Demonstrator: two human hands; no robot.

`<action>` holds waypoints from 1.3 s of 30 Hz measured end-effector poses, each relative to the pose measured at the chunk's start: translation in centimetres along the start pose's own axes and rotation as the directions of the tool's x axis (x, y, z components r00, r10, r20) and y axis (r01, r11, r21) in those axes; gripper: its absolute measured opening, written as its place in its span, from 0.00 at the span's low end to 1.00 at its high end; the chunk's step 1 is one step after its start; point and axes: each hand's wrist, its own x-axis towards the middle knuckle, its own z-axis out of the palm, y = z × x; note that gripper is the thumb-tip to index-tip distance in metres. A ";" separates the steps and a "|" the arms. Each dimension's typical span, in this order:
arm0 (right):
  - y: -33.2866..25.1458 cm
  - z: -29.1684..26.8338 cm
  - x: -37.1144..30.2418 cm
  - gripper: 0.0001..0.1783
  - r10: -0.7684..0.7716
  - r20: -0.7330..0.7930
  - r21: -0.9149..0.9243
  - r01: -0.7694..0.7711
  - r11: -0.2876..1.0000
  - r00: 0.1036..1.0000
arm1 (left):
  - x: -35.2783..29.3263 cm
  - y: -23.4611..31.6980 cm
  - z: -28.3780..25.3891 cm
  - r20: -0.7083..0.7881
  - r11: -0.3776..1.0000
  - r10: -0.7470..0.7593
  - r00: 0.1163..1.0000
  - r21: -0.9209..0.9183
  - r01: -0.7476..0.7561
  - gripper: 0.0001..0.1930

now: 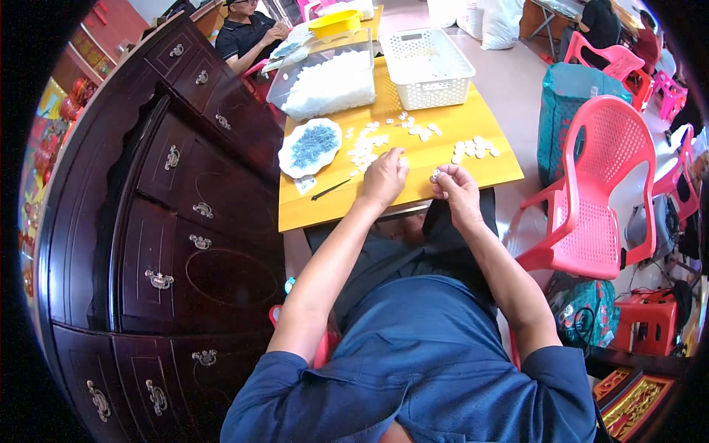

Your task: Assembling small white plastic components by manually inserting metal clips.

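Both hands are over the near part of a yellow wooden table (491,173). Between thumb and fingertips, my right hand (459,190) pinches a small white round piece (436,174). My left hand (385,179) is closed, its fingers bent together at the edge of a spread of small white pieces (363,150); what it holds, if anything, I cannot make out. Similar white round pieces (474,149) form a group beyond my right hand. Left of my left hand lie a thin dark tool (330,190) and a scalloped white plate (286,159) bearing many small blue-grey bits (314,145).
Farther back stand a clear bin (277,94) of white pieces, a white perforated basket (436,92) and a yellow tub (336,24). A dark wooden cabinet (159,244) borders the left. A pink plastic chair (602,177) stands right. Another person (244,37) sits at the far left.
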 end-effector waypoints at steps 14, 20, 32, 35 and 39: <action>0.1 -0.1 0.1 0.06 0.000 0.015 0.004 -0.001 1.000 1.000 | -0.2 0.2 0.2 -0.030 0.995 0.020 0.999 0.093 -0.017 0.07; 0.3 -0.2 0.1 0.07 -0.013 0.032 -0.005 0.013 1.000 0.999 | 0.3 -0.6 0.0 -0.128 0.999 0.041 0.991 -0.005 -0.042 0.07; 0.2 0.3 -0.3 0.07 -0.001 0.057 -0.037 0.003 0.999 0.998 | -1.3 0.8 -2.3 0.141 0.681 -0.394 0.908 -0.619 0.391 0.08; 0.6 0.7 -0.7 0.07 0.001 0.079 -0.061 0.003 0.998 0.997 | -3.1 1.6 -2.4 0.159 0.564 -0.396 0.904 -0.735 0.376 0.10; 1.0 1.0 -1.2 0.07 0.019 0.191 -0.064 -0.007 0.998 0.981 | -4.7 2.2 -2.5 0.270 0.473 -0.352 0.896 -0.775 0.419 0.11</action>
